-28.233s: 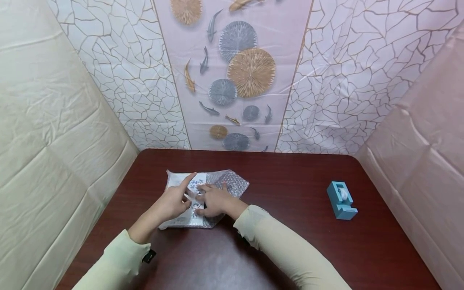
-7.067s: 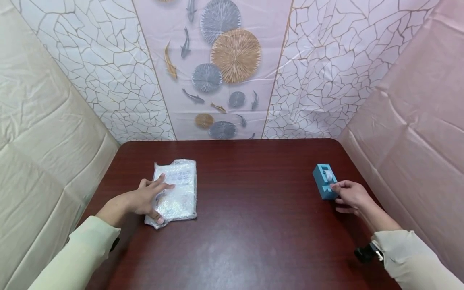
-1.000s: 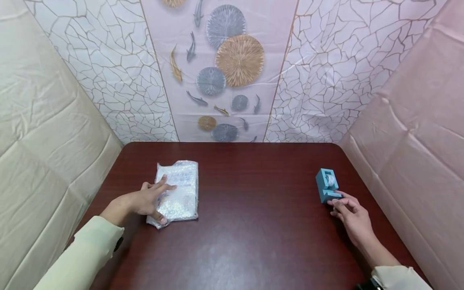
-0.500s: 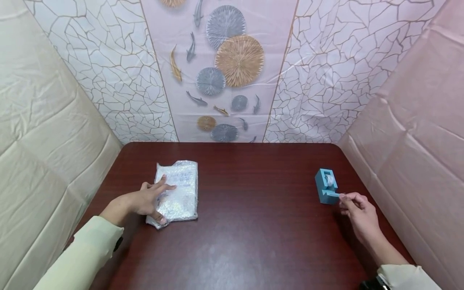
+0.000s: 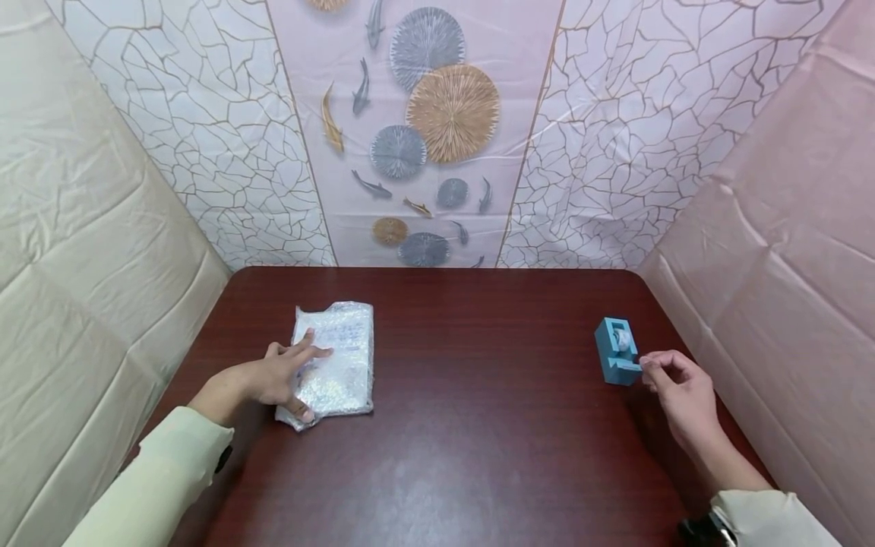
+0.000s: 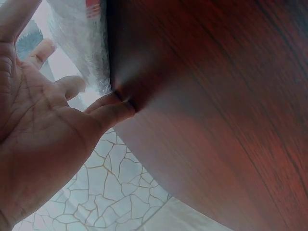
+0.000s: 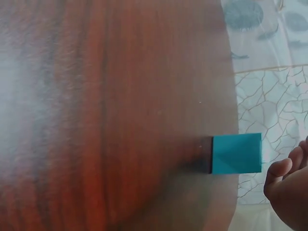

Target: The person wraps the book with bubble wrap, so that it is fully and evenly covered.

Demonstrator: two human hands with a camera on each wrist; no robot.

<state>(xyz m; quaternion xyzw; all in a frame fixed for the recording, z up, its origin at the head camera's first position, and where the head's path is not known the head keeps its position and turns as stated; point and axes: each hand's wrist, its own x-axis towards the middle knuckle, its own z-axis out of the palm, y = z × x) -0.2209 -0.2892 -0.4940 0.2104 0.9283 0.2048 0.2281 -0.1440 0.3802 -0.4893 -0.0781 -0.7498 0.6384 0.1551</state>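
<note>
A flat package wrapped in bubble wrap [image 5: 345, 380] lies on the left of the table, with print showing faintly through it. My left hand [image 5: 270, 377] rests on its left side, fingers spread and thumb at the near edge. The left wrist view catches the wrap's edge [image 6: 82, 38] beside the fingers. Over on the right stands a blue tape dispenser [image 5: 608, 353] with a clear roll of tape [image 5: 622, 339] in it. My right hand [image 5: 686, 395] pinches thumb and fingertips together at the dispenser's cutter end, on the tape's end. In the right wrist view the dispenser's end face [image 7: 237, 154] is near the fingers.
The dark red wooden table [image 5: 465, 425] stretches between the package and the dispenser. Beige padded panels [image 5: 786, 228] flank the table on both sides, and a patterned cloth [image 5: 581, 190] hangs behind it.
Earlier, both hands were on the package with its bubble wrap spread out to the right; now it is folded over and turned. Lately my right hand has shifted slightly rightward at the dispenser's cutter.
</note>
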